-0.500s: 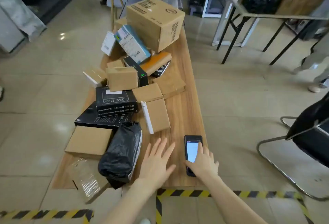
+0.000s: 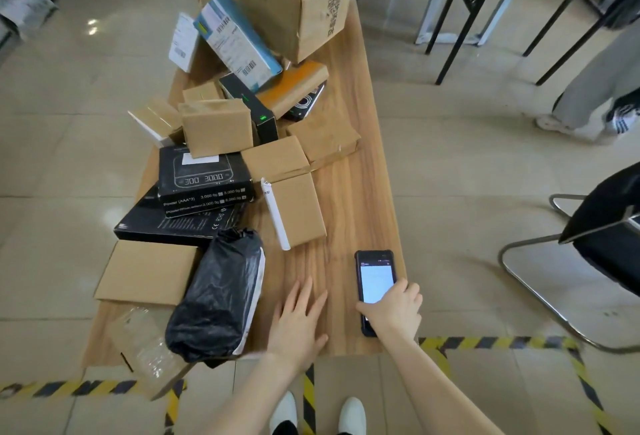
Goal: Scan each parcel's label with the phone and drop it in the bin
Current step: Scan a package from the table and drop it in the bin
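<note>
Head view: right hand (image 2: 393, 313) grips lower end of phone (image 2: 375, 275), screen lit, phone lying near right edge of worktop (image 2: 360, 199). Left hand (image 2: 298, 324) flat on wood, fingers straight, holding nothing, just beside black bag parcel (image 2: 218, 299). Progress: looks like start (whole pile unscanned, no parcel in hand, bin not in view). Room: bare strip along right side; left side crowded, flat brown box (image 2: 149, 272) at left edge, clear packet (image 2: 145, 344) overhanging near corner. Chair (image 2: 602, 237) well apart on right.
</note>
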